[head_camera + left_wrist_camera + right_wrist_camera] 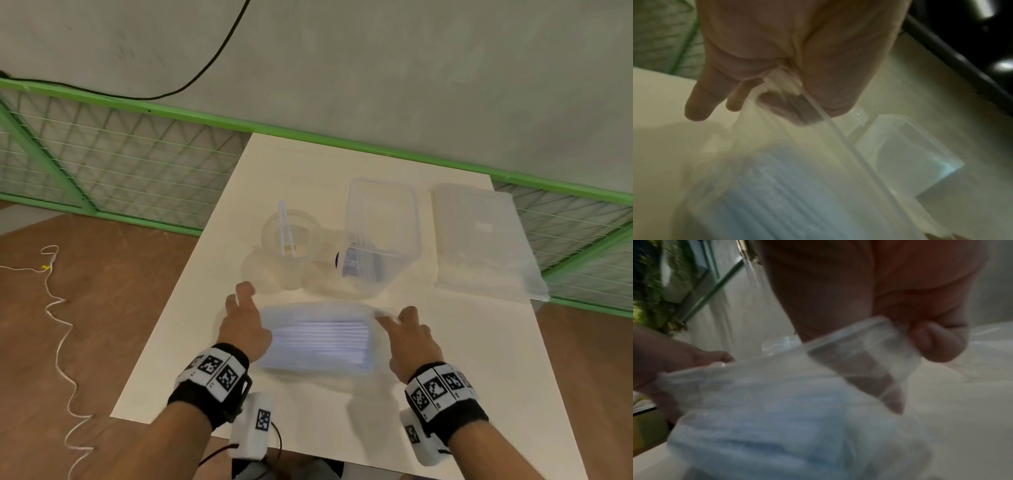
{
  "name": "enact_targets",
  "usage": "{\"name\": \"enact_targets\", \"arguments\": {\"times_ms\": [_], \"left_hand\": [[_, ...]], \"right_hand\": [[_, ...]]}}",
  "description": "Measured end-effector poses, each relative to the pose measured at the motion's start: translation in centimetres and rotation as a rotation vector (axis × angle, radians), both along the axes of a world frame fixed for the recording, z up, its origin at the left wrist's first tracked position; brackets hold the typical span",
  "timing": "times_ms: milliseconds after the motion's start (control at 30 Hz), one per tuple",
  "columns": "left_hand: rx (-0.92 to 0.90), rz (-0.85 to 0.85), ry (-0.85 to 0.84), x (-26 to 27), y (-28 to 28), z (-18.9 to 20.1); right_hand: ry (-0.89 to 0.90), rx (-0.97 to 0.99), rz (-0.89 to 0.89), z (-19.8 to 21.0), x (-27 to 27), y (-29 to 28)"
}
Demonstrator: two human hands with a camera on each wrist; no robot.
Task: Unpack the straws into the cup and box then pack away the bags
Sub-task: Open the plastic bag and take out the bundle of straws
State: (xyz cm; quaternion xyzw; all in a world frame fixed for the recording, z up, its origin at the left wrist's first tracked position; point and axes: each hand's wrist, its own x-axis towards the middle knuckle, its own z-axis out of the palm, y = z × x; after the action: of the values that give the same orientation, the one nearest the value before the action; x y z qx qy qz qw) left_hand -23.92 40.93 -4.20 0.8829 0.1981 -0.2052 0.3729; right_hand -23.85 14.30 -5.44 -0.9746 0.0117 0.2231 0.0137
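**Both hands on the bag of straws**

A clear bag of straws (317, 337) sits at the near middle of the white table (445, 377), blurred in every view. The left hand (243, 325) pinches the bag's left top corner between thumb and forefinger — the other fingers (696, 104) stick out straight, touching nothing. The right hand (412, 337) pinches the right top corner in the same way; in the right wrist view the plastic is folded over its fingers (937, 342).

Beyond the bag stands a clear cup (291, 246) with a couple of white straws (286, 228) leaning in it. Just to the right of the cup is an open clear box (380, 236) holding some straws and a blue label. Farther right, near the table's edge, lies a second clear bag (483, 243), flat and apart from the box.

A green railing (137, 106) runs behind the table, and a white cord (58, 308) trails across the brown floor at left.
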Motion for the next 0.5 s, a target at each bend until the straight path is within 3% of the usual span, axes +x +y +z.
{"name": "enact_targets", "arguments": {"times_ms": [167,300,400,500], "left_hand": [[-0.091,0.03,0.21,0.8,0.1,-2.0],[-0.361,0.136,0.22,1.1,-0.2,-2.4],[-0.521,0.28,0.22,1.1,-0.4,-1.7],[-0.558,0.283,0.259,1.2,-0.3,-1.7]], "right_hand": [[0.091,0.177,-0.092,-2.2,0.4,-0.1],[0.174,0.48,-0.159,-1.7,0.4,-0.9],[0.221,0.551,-0.187,-1.0,0.2,-1.5],[0.2,0.581,-0.208,-0.7,0.1,-2.0]]}}
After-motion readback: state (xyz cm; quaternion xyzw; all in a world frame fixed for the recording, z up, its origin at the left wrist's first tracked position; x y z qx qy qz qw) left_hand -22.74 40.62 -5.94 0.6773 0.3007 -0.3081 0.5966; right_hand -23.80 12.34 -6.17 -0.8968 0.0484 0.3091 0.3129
